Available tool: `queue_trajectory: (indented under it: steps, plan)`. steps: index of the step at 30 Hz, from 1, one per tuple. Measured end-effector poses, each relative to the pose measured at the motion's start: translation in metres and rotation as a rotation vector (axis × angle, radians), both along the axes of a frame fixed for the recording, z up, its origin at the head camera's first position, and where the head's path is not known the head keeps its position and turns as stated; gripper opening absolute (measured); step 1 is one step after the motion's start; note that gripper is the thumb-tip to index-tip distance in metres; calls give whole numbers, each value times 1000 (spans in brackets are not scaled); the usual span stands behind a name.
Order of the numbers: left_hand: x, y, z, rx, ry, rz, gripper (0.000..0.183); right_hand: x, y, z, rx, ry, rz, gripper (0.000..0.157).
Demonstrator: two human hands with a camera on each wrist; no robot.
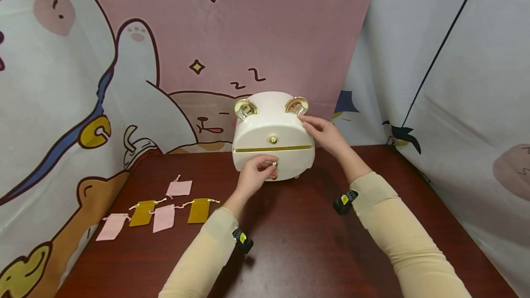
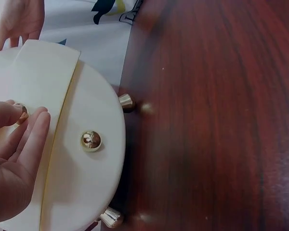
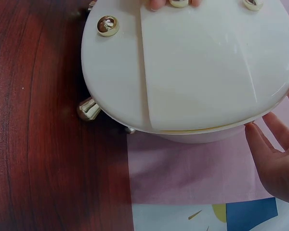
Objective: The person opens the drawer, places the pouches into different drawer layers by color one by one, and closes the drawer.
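A white jewelry box (image 1: pixel 271 121) with gold ear shapes and gold knobs stands at the back of the table. My left hand (image 1: pixel 251 178) pinches the middle drawer's knob (image 2: pixel 22 114) between thumb and fingers. That middle drawer (image 3: pixel 197 72) juts out from the front face in both wrist views. The lower knob (image 2: pixel 91 140) and the upper knob (image 1: pixel 273 140) are untouched. With its fingers extended, my right hand (image 1: pixel 326 136) touches the box's upper right side, just below the right gold ear (image 1: pixel 296 105). The drawer's inside is hidden.
Several small drawstring pouches lie on the table's left side, among them a mustard pouch (image 1: pixel 199 211) and a pink pouch (image 1: pixel 164 218). A printed cloth (image 1: pixel 265 26) hangs behind the dark red wooden table (image 1: pixel 298 247). Short gold feet (image 2: pixel 126 102) support the box.
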State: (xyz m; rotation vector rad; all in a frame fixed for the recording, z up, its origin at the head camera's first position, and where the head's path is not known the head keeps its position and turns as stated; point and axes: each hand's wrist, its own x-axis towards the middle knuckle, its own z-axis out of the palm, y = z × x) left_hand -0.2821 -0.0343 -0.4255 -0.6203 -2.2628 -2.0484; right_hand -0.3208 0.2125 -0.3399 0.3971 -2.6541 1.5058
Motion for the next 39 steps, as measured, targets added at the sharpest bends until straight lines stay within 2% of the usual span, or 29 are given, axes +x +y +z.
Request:
queue_trajectory:
  steps: [5,10,17,21,25,32,39]
  plan:
    - [13,-1,-1,-12,46,18,23,-1,0,0,3,-3,-2,50]
    - [27,-3,-3,-20,77,8,23,-1,0,-1,5,-8,-5,50]
    - [64,-8,20,-24,124,-8,21,-2,-1,-1,17,-15,-19,51]
    - [75,-8,22,-20,134,-1,21,-2,0,-1,18,-11,-19,51]
    - [81,-8,19,-21,129,-4,20,-3,-1,-2,20,-7,-16,51]
    - [76,-5,-8,-11,118,25,21,-5,1,-4,17,-7,-36,51]
    - [87,-6,-9,-6,113,23,21,-5,0,-5,16,-4,-29,51]
